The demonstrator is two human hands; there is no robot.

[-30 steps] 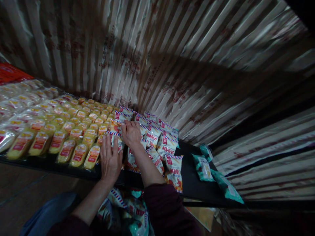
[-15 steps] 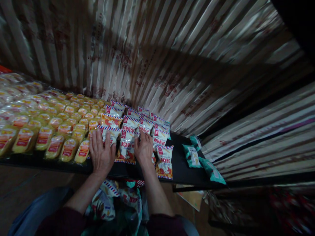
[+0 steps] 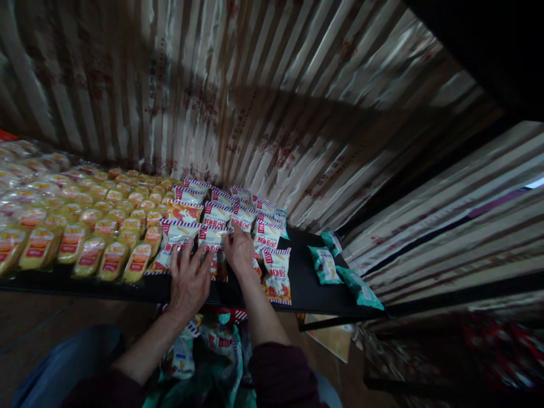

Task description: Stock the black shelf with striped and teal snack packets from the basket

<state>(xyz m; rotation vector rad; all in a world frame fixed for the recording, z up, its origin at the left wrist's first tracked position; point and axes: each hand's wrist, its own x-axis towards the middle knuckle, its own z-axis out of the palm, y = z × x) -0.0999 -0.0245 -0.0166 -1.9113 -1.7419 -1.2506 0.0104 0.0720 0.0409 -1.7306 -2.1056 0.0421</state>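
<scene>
- Maroon sleeves (image 3: 278, 371) lie nearest.
- Left hand (image 3: 190, 283): fingers spread loosely against white bags (image 3: 176, 238) fronting a black shelf (image 3: 304, 277).
- Right hand (image 3: 241, 249): fingertips among bags; grip hidden.
- Rows run back; bags look light, slippery, crushable; best pinched by the crimped top edge.

The head view looks forward and down, from nearby, over both hands (image 3: 190, 283) onto the shelf (image 3: 301, 269).
</scene>
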